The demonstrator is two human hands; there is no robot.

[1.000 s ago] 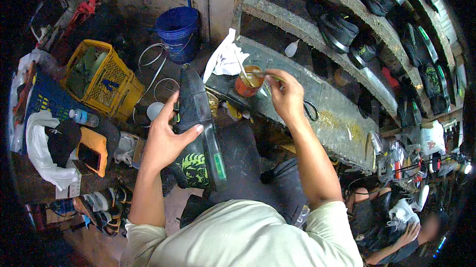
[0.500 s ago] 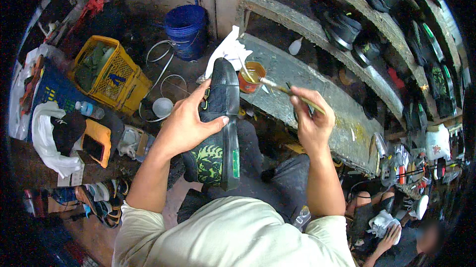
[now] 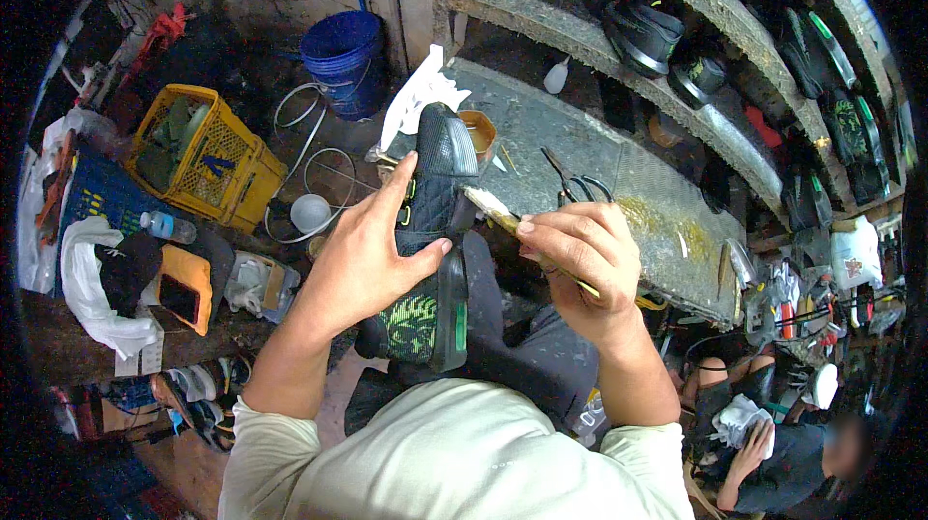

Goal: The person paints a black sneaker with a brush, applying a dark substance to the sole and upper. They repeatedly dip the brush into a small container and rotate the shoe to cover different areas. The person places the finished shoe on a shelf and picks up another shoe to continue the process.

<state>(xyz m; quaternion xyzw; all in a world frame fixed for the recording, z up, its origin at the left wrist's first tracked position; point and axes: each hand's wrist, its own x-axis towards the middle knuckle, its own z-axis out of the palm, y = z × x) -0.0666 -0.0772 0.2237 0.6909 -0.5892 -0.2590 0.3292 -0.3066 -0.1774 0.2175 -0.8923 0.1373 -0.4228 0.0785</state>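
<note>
My left hand (image 3: 372, 264) is closed round the upper of a black sneaker (image 3: 440, 201) with a green-patterned heel. Its toe points away from me and its thick sole faces right. In my right hand (image 3: 590, 259) is a brush (image 3: 495, 211) with pale bristles, pinched between thumb and fingers. The bristle end is at the sole's edge near the forefoot; whether it touches, I cannot tell. Just beyond the toe stands an orange pot (image 3: 478, 133), partly hidden by the shoe. A white cloth or paper (image 3: 420, 95) lies beside the pot.
Scissors (image 3: 575, 180) lie on the grey bench (image 3: 619, 158) to the right. Shelves (image 3: 541, 25) with black shoes rise behind it. A blue bucket (image 3: 341, 61) and a yellow crate (image 3: 203, 148) stand at the far left. Another person's hand (image 3: 746, 457) holds white material at the lower right.
My right hand has brought the brush from over the orange pot back toward me, to the sole's edge. The left hand keeps its hold on the sneaker. Scissors now show on the bench.
</note>
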